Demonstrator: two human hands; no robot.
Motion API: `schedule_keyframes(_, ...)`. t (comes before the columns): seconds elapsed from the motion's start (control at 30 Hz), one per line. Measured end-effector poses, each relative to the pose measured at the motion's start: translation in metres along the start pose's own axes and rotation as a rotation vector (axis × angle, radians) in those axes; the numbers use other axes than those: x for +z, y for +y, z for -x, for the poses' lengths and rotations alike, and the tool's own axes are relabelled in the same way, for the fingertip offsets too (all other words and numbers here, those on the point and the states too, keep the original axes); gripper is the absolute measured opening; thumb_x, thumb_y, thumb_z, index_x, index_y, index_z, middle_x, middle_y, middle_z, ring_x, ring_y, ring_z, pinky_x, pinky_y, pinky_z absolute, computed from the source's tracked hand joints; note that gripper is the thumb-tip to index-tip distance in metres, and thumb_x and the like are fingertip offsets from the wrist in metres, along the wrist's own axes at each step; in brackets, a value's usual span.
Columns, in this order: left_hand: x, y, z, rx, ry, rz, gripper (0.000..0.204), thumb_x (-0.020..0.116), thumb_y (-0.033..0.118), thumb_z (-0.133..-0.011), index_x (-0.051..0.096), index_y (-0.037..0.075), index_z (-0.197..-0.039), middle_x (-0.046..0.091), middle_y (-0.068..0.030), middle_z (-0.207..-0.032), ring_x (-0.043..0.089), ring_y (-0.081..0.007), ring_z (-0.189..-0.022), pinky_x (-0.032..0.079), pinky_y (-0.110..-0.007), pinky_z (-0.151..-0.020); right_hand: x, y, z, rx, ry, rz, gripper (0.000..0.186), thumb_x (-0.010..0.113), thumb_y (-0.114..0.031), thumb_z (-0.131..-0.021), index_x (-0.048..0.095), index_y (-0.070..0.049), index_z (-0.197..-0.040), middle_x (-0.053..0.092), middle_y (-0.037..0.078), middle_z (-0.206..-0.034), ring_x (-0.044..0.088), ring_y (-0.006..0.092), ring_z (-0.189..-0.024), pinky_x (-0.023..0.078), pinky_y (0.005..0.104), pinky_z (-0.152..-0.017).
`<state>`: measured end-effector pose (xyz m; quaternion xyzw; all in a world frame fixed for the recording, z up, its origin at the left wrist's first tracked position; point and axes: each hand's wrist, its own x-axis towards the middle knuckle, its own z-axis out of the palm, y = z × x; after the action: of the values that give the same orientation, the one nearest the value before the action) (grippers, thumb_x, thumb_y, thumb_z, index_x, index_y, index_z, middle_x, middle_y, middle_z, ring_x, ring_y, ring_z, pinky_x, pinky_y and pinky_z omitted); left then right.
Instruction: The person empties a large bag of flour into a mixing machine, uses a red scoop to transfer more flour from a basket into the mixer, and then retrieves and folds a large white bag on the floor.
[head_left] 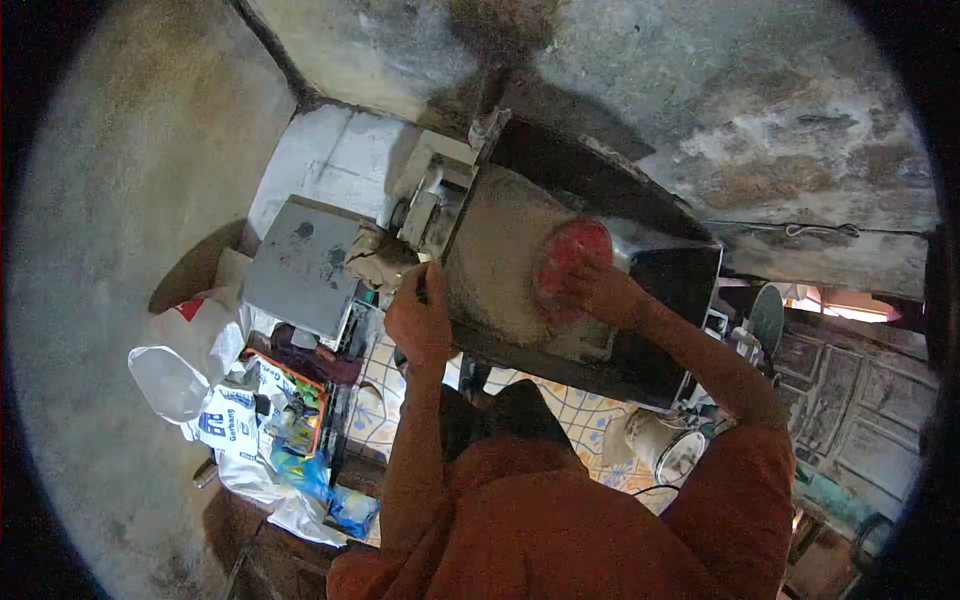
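Your right hand point(606, 292) is inside the dark bin point(678, 285), its fingers laid over a red bowl point(578, 243); it appears to be gripping the bowl, though the grip is partly blurred. The bowl is tilted and sits right of the bin's middle, against the tan, grainy material point(495, 235) that covers the bin's left and central floor. To the right of the bowl, the dark inner wall shows bare. Your left hand point(420, 318) is at the bin's left edge with the fingers bent; whether they are clamped on the rim or on a small object cannot be told. Just beyond those fingertips is a crumpled tan cloth point(378, 258), near a flat grey panel point(308, 262) on your left. A pale machine part point(440, 200) adjoins the bin's far left side. Lower left, a white sack point(190, 375) stands near the wall point(110, 260), with a blue packet point(352, 510) below it. Patterned tiles point(572, 398) show beneath the bin's near side, and a pale round container point(682, 455) is near your right upper arm. Your shirt point(580, 530) is rust-coloured.
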<state>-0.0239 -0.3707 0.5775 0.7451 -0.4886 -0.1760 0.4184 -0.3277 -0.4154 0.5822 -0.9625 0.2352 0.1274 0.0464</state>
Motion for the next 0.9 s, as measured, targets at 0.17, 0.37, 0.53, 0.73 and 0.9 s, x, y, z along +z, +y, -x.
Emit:
schedule_keyframes(0.17,0.001,-0.008,0.000,-0.202,-0.207,-0.077,0.031,0.055,0.032,-0.093,0.069,0.004,-0.089,0.067,-0.0117,-0.073,0.064,-0.0216,-0.061,0.048,-0.035,-0.054,0.023,0.010,0.062,0.182,-0.019,-0.147,0.052,0.063,-0.018,-0.075,0.054,-0.015,-0.125,0.049,0.005,-0.132,0.037,0.0238,-0.130,0.024,0.0467,-0.113)
schedule_keyframes(0.37,0.002,-0.008,0.003,-0.111,-0.079,0.027,0.033,0.055,0.033,-0.093,0.068,0.004,-0.089,0.067,-0.0115,-0.074,0.064,-0.0237,-0.062,0.049,-0.036,-0.057,-0.009,-0.007,0.011,0.240,0.144,-0.074,0.050,0.063,-0.017,-0.075,0.054,-0.017,-0.124,0.049,0.008,-0.130,0.041,0.0267,-0.126,0.024,0.0496,-0.111)
schedule_keyframes(0.53,-0.002,0.000,-0.001,-0.083,-0.064,-0.011,0.036,0.053,0.040,-0.091,0.067,0.007,-0.091,0.066,-0.0152,-0.076,0.064,-0.0346,-0.070,0.048,-0.042,-0.061,-0.024,-0.046,-0.102,-0.059,0.115,-0.027,0.042,0.062,-0.020,-0.075,0.059,-0.015,-0.116,0.055,0.008,-0.120,0.042,0.0276,-0.124,0.025,0.0511,-0.111)
schedule_keyframes(0.73,-0.007,0.001,-0.001,-0.083,-0.086,-0.044,0.035,0.054,0.035,-0.093,0.069,0.003,-0.095,0.068,-0.0150,-0.083,0.066,-0.0293,-0.073,0.049,-0.039,-0.062,-0.013,-0.064,-0.089,0.151,0.037,-0.658,0.029,0.063,-0.021,-0.074,0.067,-0.016,-0.102,0.058,0.003,-0.117,0.044,0.0251,-0.122,0.024,0.0456,-0.113)
schedule_keyframes(0.9,-0.003,-0.004,0.000,-0.067,-0.071,0.035,0.034,0.055,0.034,-0.092,0.069,0.003,-0.094,0.068,-0.0149,-0.082,0.066,-0.0292,-0.072,0.050,-0.038,-0.063,0.017,-0.049,0.008,-0.182,-0.033,0.044,0.041,0.062,-0.024,-0.075,0.062,-0.018,-0.116,0.055,0.000,-0.124,0.043,0.0252,-0.123,0.023,0.0433,-0.114)
